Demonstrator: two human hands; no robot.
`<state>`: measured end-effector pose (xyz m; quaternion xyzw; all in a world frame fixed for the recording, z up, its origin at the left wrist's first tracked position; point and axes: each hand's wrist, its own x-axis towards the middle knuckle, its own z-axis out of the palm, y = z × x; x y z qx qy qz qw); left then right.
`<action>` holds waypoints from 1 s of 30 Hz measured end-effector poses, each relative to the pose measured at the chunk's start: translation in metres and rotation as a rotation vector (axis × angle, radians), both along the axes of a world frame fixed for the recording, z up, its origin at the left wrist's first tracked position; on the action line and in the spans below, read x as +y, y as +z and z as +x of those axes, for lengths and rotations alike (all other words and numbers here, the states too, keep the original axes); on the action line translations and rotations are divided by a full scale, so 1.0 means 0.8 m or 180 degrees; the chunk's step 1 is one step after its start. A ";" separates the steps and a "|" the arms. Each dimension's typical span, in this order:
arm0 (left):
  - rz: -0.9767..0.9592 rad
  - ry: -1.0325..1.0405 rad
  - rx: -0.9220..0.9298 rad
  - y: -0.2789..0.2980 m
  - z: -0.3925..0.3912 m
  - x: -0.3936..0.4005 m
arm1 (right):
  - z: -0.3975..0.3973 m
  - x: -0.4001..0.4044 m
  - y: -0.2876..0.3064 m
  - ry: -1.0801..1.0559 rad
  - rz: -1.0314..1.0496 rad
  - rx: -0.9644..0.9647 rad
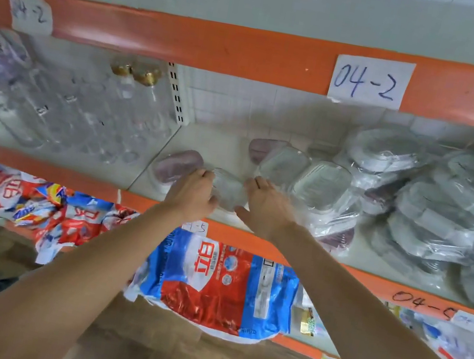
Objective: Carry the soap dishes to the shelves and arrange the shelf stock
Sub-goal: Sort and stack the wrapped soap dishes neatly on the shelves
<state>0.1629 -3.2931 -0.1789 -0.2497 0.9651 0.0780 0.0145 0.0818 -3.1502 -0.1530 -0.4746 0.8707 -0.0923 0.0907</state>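
Both hands, my left hand [194, 192] and right hand [268, 208], grip a clear wrapped soap dish [229, 189] between them on the shelf [204, 142]. I'm arranging stock; next I'd square it toward the purple dish [178, 164] just left.

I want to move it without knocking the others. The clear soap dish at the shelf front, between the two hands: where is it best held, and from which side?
Probably by its two short ends, one hand on each, coming from the front. The clear soap dish lies flat at the shelf edge, and the left hand and right hand already flank it. The purple dish and stacked dishes crowd its sides.
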 end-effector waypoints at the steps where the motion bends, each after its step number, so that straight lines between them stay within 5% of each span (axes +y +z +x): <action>1: -0.0017 -0.0012 0.0044 -0.010 -0.006 -0.017 | -0.006 -0.012 -0.005 0.0005 -0.0032 0.0090; 16: -0.0525 -0.0226 0.0670 -0.074 -0.045 -0.152 | -0.109 -0.118 -0.035 -0.0678 0.0251 0.0836; 30: -0.0153 -0.0510 0.1201 -0.095 -0.120 -0.181 | -0.125 -0.156 -0.046 -0.0726 0.1020 0.0941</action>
